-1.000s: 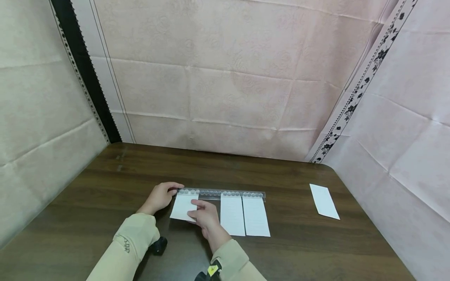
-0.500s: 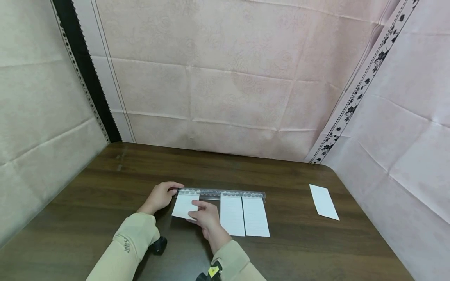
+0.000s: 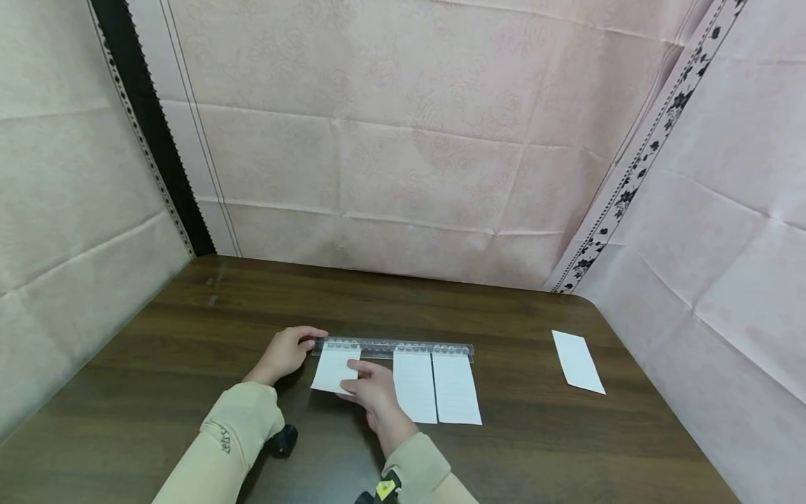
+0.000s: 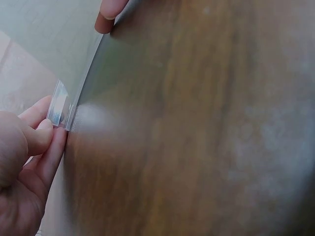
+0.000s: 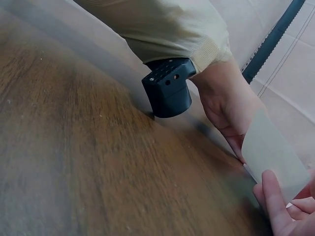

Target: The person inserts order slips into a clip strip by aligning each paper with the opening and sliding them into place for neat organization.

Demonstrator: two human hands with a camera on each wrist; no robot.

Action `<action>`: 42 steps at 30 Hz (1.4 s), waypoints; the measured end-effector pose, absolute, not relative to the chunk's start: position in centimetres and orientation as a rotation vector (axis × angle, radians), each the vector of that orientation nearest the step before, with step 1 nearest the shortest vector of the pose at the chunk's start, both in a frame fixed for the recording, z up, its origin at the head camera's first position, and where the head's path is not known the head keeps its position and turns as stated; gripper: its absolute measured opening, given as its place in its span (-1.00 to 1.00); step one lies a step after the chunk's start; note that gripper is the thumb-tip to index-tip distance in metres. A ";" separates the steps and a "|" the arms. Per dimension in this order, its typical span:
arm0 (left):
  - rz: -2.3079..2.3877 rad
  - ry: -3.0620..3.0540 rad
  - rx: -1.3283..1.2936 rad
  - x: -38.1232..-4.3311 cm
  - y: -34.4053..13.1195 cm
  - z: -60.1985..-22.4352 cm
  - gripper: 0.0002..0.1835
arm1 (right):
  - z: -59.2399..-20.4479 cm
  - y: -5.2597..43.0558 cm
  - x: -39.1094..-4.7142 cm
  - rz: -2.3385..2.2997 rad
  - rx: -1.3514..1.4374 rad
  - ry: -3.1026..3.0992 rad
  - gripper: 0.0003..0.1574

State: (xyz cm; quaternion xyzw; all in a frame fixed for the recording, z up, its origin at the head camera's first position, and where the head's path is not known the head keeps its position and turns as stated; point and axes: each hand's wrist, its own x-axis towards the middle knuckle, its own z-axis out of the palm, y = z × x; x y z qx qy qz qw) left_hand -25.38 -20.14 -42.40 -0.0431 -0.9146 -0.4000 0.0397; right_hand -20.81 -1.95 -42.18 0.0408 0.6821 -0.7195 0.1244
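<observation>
A clear plastic strip point(image 3: 376, 349) with a row of round shapes along it lies across the table. My left hand point(image 3: 283, 355) pinches its left end; in the left wrist view the thumb and fingers are on the clear end piece point(image 4: 60, 105). With my right hand point(image 3: 376, 397) I hold a white card point(image 3: 330, 371) by its lower right side, its top edge at the strip's left part. The card point(image 5: 273, 152) tilts up from the table in the right wrist view. Two more white cards, one left point(image 3: 413, 385) and one right point(image 3: 456, 388), hang side by side from the strip.
A loose white card point(image 3: 578, 361) lies apart at the right of the brown wooden table point(image 3: 529, 448). Pale patterned cloth point(image 3: 390, 161) walls in the back and both sides. A black wrist camera point(image 5: 170, 91) sits under the left sleeve.
The card in my right hand has shifted slightly to the right along the strip, its lower edge rising a little. My left hand keeps its grip on the strip's end.
</observation>
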 end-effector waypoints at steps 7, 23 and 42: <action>-1.218 -2.800 -0.139 -25.4 -20.2 -42.4 -0.69 | -42.3 -1.5 -20.9 -2.117 0.118 1.965 -0.53; -1.185 -2.786 -0.184 -25.6 -20.4 -42.7 -0.70 | -42.3 -0.2 -21.0 -2.111 0.114 1.977 -0.53; -1.192 -2.796 -0.164 -25.5 -20.2 -42.5 -0.70 | -42.3 1.2 -21.1 -2.115 0.133 1.991 -0.52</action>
